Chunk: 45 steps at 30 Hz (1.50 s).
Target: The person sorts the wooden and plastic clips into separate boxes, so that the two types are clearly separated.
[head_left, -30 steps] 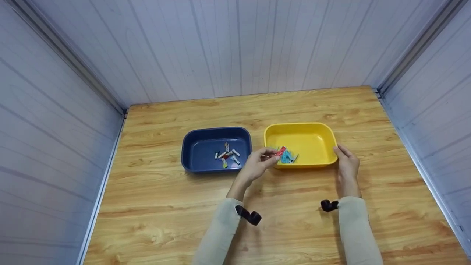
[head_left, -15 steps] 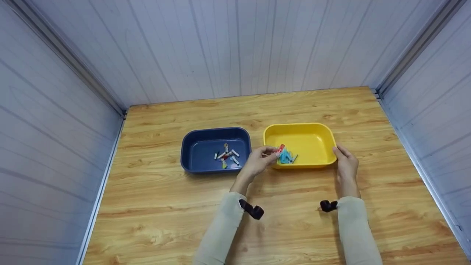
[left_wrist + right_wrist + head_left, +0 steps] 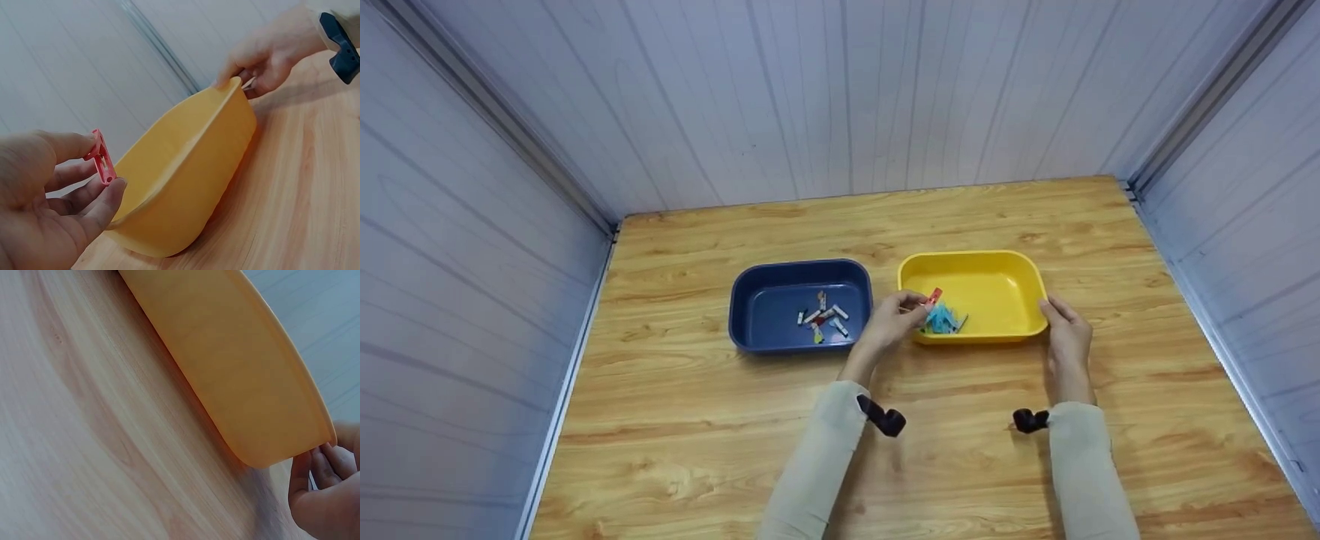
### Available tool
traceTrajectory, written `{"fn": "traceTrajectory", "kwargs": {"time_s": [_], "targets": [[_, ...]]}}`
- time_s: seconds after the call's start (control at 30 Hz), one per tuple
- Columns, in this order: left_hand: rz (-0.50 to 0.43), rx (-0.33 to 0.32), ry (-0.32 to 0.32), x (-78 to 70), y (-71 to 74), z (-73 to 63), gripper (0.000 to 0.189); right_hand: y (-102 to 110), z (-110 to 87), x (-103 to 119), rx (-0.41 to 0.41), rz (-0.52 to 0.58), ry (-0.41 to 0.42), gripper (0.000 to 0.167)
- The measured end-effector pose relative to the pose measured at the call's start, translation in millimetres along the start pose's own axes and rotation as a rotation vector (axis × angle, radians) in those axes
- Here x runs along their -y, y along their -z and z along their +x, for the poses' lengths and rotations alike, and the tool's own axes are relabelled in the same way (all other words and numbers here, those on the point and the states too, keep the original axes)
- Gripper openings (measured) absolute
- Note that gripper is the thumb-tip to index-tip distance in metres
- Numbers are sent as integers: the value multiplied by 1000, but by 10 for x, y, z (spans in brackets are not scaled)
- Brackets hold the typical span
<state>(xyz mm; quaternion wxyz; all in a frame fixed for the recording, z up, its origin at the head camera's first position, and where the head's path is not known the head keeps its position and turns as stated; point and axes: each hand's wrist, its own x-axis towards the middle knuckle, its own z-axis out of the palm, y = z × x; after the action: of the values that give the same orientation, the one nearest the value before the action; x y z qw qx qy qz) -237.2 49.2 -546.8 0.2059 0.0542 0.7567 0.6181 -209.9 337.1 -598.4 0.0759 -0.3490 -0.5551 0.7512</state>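
Observation:
My left hand (image 3: 889,322) pinches a small red plastic clothespin (image 3: 103,163) between thumb and forefinger, over the near left corner of the yellow bin (image 3: 997,335). In the left wrist view the clothespin stands tilted above the rim, its two arms spread a little at one end. Below it, a loose heap of light blue clothespins (image 3: 942,321) lies in that corner of the bin, partly covered by my fingers. My right hand (image 3: 1069,341) grips the bin's rim at the near right corner. The right wrist view has these fingers bent at the wall's end.
Left of the yellow bin stands a dark blue bin (image 3: 765,349) holding several small pale pegs (image 3: 838,312) with coloured ends. Both rest on a wood-grain table (image 3: 697,420). Pale panelled walls (image 3: 847,97) enclose the table at the back and both sides.
My left hand has shifted slightly right and forward with the red clothespin, which now points up and away from the blue heap. My right hand and both bins have stayed nearly still.

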Motion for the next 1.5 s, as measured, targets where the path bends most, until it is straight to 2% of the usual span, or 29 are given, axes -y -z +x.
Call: {"fn": "traceTrajectory", "kwargs": {"time_s": [0.17, 0.27, 0.4, 0.57, 0.73, 0.87, 1.03, 1.1, 1.2, 1.37, 1.5], "targets": [[129, -22, -44, -3, -14, 50, 26, -1, -17, 24, -4, -12, 6, 48], [160, -28, -31, -24, -14, 78, 25, -6, -22, 32, -1, 11, 4, 49], [155, -31, 2, -56, -16, 118, 23, -13, -6, 13, -17, 22, -4, 50], [176, -32, 4, -115, -47, 168, 22, -2, -13, 28, -29, -4, 3, 50], [190, -44, 3, -141, -94, 208, 21, 16, -31, 48, 14, 69, -41, 51], [210, -55, -4, -160, -128, 236, 21, 33, -6, -6, 29, 69, -12, 52], [285, -61, -40, -171, -150, 262, 20, 29, -12, -36, 32, 34, 13, 54], [311, -64, -72, -165, -159, 265, 20, 19, -23, -34, 26, -11, 19, 54], [320, -77, -93, -161, -177, 269, 23, 5, -25, -22, 7, -56, 23, 51], [285, -98, -76, -164, -198, 295, 34, -6, -32, 14, 11, 15, -30, 49], [289, -65, -90, -175, -204, 308, 37, 10, -30, 29, 11, 67, -45, 50]]}}
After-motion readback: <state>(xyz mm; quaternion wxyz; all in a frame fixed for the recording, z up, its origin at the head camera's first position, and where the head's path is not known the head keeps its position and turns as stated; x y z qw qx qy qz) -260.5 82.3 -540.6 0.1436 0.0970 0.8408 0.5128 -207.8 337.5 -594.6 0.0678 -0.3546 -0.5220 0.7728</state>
